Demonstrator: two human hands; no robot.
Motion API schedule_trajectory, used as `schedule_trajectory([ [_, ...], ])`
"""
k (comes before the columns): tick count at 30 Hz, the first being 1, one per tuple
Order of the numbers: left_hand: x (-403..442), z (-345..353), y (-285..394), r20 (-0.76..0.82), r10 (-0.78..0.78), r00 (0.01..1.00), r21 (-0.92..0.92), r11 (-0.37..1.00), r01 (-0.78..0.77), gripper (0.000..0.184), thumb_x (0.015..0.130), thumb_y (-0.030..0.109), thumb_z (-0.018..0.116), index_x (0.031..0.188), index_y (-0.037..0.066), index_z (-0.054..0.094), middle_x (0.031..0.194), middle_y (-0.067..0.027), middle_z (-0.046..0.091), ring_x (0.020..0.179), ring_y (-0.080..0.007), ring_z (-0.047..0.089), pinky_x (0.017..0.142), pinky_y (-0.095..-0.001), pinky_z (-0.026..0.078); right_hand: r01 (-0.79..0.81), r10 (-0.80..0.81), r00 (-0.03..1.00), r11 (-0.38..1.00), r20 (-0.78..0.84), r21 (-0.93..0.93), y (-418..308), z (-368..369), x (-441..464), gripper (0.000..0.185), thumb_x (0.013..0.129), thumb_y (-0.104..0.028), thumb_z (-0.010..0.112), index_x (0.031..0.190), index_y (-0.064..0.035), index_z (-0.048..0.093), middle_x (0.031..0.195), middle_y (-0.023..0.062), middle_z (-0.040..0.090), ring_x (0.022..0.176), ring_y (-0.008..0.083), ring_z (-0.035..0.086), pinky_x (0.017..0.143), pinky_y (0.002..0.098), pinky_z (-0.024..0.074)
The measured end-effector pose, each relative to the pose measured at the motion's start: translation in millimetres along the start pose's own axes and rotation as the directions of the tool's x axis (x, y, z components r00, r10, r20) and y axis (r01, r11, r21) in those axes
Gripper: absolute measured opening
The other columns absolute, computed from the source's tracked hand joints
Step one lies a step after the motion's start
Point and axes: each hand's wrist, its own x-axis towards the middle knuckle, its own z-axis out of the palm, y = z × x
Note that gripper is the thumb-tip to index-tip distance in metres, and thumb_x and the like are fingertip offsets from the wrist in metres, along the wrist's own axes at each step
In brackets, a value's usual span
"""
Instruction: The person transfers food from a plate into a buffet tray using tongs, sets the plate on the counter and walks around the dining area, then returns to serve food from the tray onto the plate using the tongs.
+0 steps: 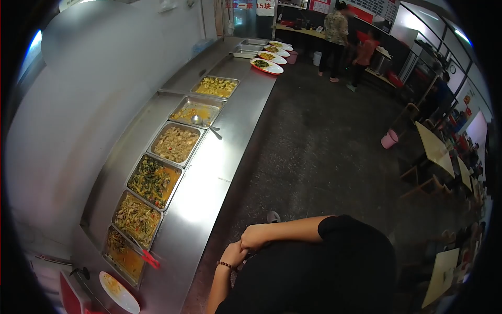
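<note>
My right hand (254, 236) and my left hand (234, 254) meet in front of my black shirt, beside the steel counter (215, 178). Both have curled fingers; anything between them is hidden. A beaded bracelet (224, 264) circles my left wrist. Left of my hands, tongs with red handles (150, 259) lie across a tray of shredded food (137, 217) and a tray with orange liquid (127, 260). Farther up stand trays of leafy greens (151, 178), pale chopped food (177, 144) and yellow food (215, 87). A ladle (197, 120) rests in a nearly emptied tray (183, 116).
An oval plate (123, 298) sits at the near counter end. Several filled plates (267, 66) line the far end. Two people (334, 31) stand beyond, near a back counter. A pink bucket (389, 138) and tables (435, 149) are at right.
</note>
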Motion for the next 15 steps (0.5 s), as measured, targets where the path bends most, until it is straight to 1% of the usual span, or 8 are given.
schedule_trajectory([
  [2, 2, -2, 5, -0.021, 0.036, 0.999, -0.043, 0.998, -0.036, 0.028, 0.085, 0.022, 0.056, 0.101, 0.001, 0.065, 0.095, -0.0254, 0.067, 0.094, -0.0430, 0.063, 0.082, -0.0503, 0.051, -0.010, 0.010, 1.000, 1.000, -0.007, -0.018, -1, -4, -5, 0.023, 0.079, -0.013, 0.057, 0.097, -0.0056, 0.070, 0.090, 0.0158, 0.071, 0.086, 0.0341, 0.068, 0.075, 0.0440, 0.0540],
  [4, 7, -8, 12, -0.023, 0.042, 0.999, -0.020, 0.999, -0.043, 0.028, 0.085, 0.021, 0.056, 0.103, 0.002, 0.065, 0.095, -0.0252, 0.067, 0.093, -0.0429, 0.063, 0.081, -0.0501, 0.051, -0.048, 0.048, 0.996, 0.999, -0.073, -0.004, 5, -2, -10, 0.022, 0.079, -0.013, 0.057, 0.096, -0.0051, 0.070, 0.091, 0.0155, 0.071, 0.086, 0.0337, 0.068, 0.075, 0.0435, 0.0540],
  [5, 11, -10, 16, -0.021, 0.046, 0.999, -0.007, 0.999, -0.047, 0.027, 0.085, 0.021, 0.056, 0.104, 0.003, 0.064, 0.095, -0.0250, 0.067, 0.093, -0.0429, 0.063, 0.081, -0.0500, 0.051, -0.042, 0.041, 0.996, 0.999, -0.077, -0.010, 10, -1, -13, 0.022, 0.079, -0.013, 0.057, 0.096, -0.0051, 0.070, 0.091, 0.0155, 0.071, 0.086, 0.0337, 0.068, 0.075, 0.0435, 0.0540],
  [8, 21, -18, 37, -0.036, 0.038, 0.999, 0.052, 0.998, -0.036, 0.027, 0.085, 0.020, 0.055, 0.106, 0.005, 0.064, 0.093, -0.0246, 0.067, 0.091, -0.0429, 0.063, 0.079, -0.0495, 0.051, -0.054, 0.055, 0.985, 0.998, -0.162, 0.015, 23, 3, -27, 0.022, 0.079, -0.012, 0.058, 0.096, -0.0046, 0.070, 0.090, 0.0151, 0.071, 0.085, 0.0335, 0.068, 0.075, 0.0431, 0.0540],
  [10, 32, -11, 51, -0.051, 0.042, 0.998, 0.080, 0.996, -0.038, 0.026, 0.086, 0.020, 0.055, 0.104, 0.005, 0.065, 0.091, -0.0241, 0.067, 0.090, -0.0425, 0.064, 0.078, -0.0490, 0.052, -0.056, 0.053, 0.979, 0.998, -0.198, -0.010, 32, 1, -47, 0.021, 0.079, -0.012, 0.058, 0.095, -0.0042, 0.070, 0.091, 0.0149, 0.070, 0.087, 0.0332, 0.068, 0.075, 0.0427, 0.0539],
  [12, 46, -1, 68, -0.054, -0.010, 0.998, 0.054, 0.998, 0.013, 0.024, 0.086, 0.022, 0.057, 0.098, 0.004, 0.067, 0.089, -0.0238, 0.067, 0.088, -0.0417, 0.064, 0.077, -0.0489, 0.052, -0.051, 0.049, 0.968, 0.999, -0.247, -0.003, 43, 2, -70, 0.020, 0.079, -0.012, 0.058, 0.094, -0.0040, 0.069, 0.091, 0.0148, 0.070, 0.087, 0.0331, 0.068, 0.075, 0.0428, 0.0538],
  [13, 54, 6, 78, -0.043, -0.011, 0.999, 0.068, 0.998, 0.014, 0.024, 0.086, 0.022, 0.057, 0.098, 0.004, 0.067, 0.089, -0.0238, 0.067, 0.088, -0.0417, 0.064, 0.077, -0.0489, 0.052, -0.050, 0.049, 0.958, 0.999, -0.283, 0.004, 49, 5, -84, 0.020, 0.078, -0.012, 0.059, 0.093, -0.0038, 0.069, 0.092, 0.0146, 0.070, 0.088, 0.0331, 0.068, 0.075, 0.0429, 0.0536],
  [15, 70, 18, 102, -0.069, 0.052, 0.996, 0.123, 0.991, -0.043, 0.027, 0.088, 0.026, 0.057, 0.092, 0.002, 0.068, 0.087, -0.0237, 0.067, 0.086, -0.0408, 0.065, 0.076, -0.0486, 0.052, -0.064, 0.080, 0.944, 0.996, -0.321, 0.058, 63, 12, -112, 0.019, 0.079, -0.012, 0.059, 0.092, -0.0041, 0.069, 0.093, 0.0144, 0.069, 0.088, 0.0330, 0.067, 0.075, 0.0432, 0.0534],
])
